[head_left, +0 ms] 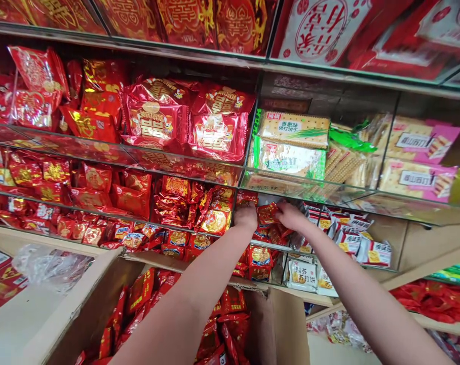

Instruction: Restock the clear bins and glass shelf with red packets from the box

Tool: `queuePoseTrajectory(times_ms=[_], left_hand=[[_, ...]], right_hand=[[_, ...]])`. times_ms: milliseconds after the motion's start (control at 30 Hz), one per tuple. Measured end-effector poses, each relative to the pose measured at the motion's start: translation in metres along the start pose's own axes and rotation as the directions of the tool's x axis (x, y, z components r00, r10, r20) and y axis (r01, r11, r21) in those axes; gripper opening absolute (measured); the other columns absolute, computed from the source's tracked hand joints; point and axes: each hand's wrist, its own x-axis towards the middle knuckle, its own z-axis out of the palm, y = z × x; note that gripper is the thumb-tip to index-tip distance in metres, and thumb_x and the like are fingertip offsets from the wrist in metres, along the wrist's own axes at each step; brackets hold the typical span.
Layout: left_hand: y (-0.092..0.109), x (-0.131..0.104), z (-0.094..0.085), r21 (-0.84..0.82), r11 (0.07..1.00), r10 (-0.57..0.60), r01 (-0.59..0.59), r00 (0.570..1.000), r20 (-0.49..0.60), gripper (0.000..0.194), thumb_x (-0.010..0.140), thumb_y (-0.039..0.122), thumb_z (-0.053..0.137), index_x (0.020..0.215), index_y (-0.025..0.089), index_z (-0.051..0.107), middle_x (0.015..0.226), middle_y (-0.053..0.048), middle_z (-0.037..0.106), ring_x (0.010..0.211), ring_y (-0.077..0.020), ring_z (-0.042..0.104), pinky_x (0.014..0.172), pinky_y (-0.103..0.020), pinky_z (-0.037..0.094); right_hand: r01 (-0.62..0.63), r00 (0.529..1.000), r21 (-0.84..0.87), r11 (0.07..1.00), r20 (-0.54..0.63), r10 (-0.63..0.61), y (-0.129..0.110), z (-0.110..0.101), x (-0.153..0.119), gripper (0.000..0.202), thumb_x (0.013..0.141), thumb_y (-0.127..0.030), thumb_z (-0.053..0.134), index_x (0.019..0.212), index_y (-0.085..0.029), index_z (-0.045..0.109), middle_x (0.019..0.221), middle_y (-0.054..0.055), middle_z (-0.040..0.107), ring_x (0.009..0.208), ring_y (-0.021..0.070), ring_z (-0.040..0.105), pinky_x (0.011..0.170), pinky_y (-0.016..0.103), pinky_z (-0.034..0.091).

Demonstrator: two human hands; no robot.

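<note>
Both arms reach into a shelf compartment holding small red packets (261,256). My left hand (246,216) is at the compartment's left side, fingers curled down by a red packet; what it grips, if anything, is hidden. At the right side, my right hand (290,216) has its fingers pinched at the edge of a red and gold packet (267,213). Under my forearms stands an open cardboard box (291,324) with larger red packets (230,329) inside.
A clear shelf edge (309,187) runs just above my hands, with green cracker packs (291,157) over it. White packets (347,238) lie right of my right hand. A plastic bag (51,266) lies at the left.
</note>
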Motion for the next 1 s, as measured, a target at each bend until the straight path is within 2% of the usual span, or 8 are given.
queuePoseTrajectory(times_ms=[167,300,500,567,667,767,900,1000], left_hand=[[0.000,0.000,0.003,-0.035,0.996,0.074,-0.078,0.993,-0.097,0.034,0.079,0.019,0.043,0.112,0.016,0.041,0.104,-0.012,0.055,0.096,-0.0214,0.054,0.074,-0.030,0.044],[0.000,0.002,0.005,-0.044,0.997,0.059,-0.065,0.989,-0.132,0.033,0.077,0.023,0.044,0.109,0.015,0.042,0.103,-0.014,0.055,0.091,-0.0224,0.056,0.070,-0.030,0.046],[0.000,-0.008,-0.006,-0.001,0.997,0.074,-0.076,0.972,-0.221,0.051,0.073,0.025,0.053,0.119,0.017,0.032,0.123,-0.016,0.037,0.114,-0.0260,0.038,0.084,-0.032,0.040],[0.000,-0.010,-0.008,0.025,0.995,0.102,-0.099,0.975,-0.199,0.048,0.074,0.024,0.053,0.118,0.017,0.035,0.120,-0.014,0.041,0.113,-0.0238,0.040,0.086,-0.031,0.040],[-0.002,-0.009,-0.006,0.067,0.993,0.100,-0.094,0.991,-0.094,0.031,0.077,0.024,0.052,0.107,0.015,0.049,0.106,-0.010,0.053,0.098,-0.0212,0.051,0.079,-0.034,0.044],[-0.004,-0.004,-0.001,0.108,0.993,0.049,-0.042,0.997,-0.056,0.031,0.080,0.027,0.049,0.108,0.014,0.049,0.110,-0.009,0.051,0.098,-0.0208,0.050,0.079,-0.040,0.044],[-0.004,0.001,0.002,0.135,0.991,-0.018,0.022,0.999,-0.034,0.034,0.080,0.026,0.049,0.112,0.015,0.046,0.117,-0.010,0.046,0.102,-0.0221,0.048,0.080,-0.041,0.044],[-0.003,0.003,0.003,0.140,0.989,-0.037,0.037,0.999,0.000,0.032,0.080,0.026,0.049,0.110,0.015,0.048,0.117,-0.009,0.047,0.101,-0.0213,0.049,0.079,-0.040,0.045]], right_hand=[[-0.061,0.994,0.202,0.978,-0.074,0.077,0.000,0.023,-0.002,0.023,0.085,-0.030,0.045,0.098,-0.013,0.054,0.093,0.005,0.058,0.077,0.0137,0.057,0.068,0.032,0.048],[-0.088,0.991,0.305,0.948,-0.069,0.115,-0.004,0.038,-0.001,0.023,0.085,-0.030,0.045,0.099,-0.013,0.053,0.089,0.004,0.059,0.071,0.0121,0.058,0.063,0.029,0.049],[-0.080,0.996,0.276,0.958,-0.018,0.089,-0.010,0.040,0.008,0.023,0.084,-0.030,0.047,0.098,-0.014,0.054,0.095,0.004,0.058,0.077,0.0141,0.057,0.067,0.031,0.049],[-0.076,0.996,0.256,0.964,-0.020,0.084,-0.018,0.040,0.018,0.023,0.084,-0.029,0.047,0.100,-0.014,0.053,0.097,0.005,0.057,0.079,0.0148,0.057,0.068,0.032,0.049],[-0.077,0.995,0.213,0.974,-0.041,0.087,-0.033,0.043,0.032,0.023,0.084,-0.028,0.048,0.101,-0.014,0.053,0.099,0.005,0.056,0.082,0.0154,0.057,0.069,0.033,0.048],[-0.088,0.993,0.150,0.985,-0.063,0.099,-0.043,0.043,0.039,0.023,0.084,-0.028,0.047,0.103,-0.015,0.052,0.099,0.005,0.056,0.082,0.0151,0.057,0.069,0.033,0.048],[-0.126,0.989,0.023,0.992,-0.080,0.128,-0.037,0.030,0.031,0.022,0.083,-0.027,0.049,0.100,-0.014,0.053,0.100,0.006,0.056,0.086,0.0162,0.056,0.073,0.035,0.047],[-0.234,0.966,-0.087,0.968,-0.136,0.222,-0.027,0.017,0.016,0.024,0.082,-0.027,0.050,0.099,-0.011,0.054,0.103,0.009,0.056,0.091,0.0186,0.054,0.078,0.038,0.045]])
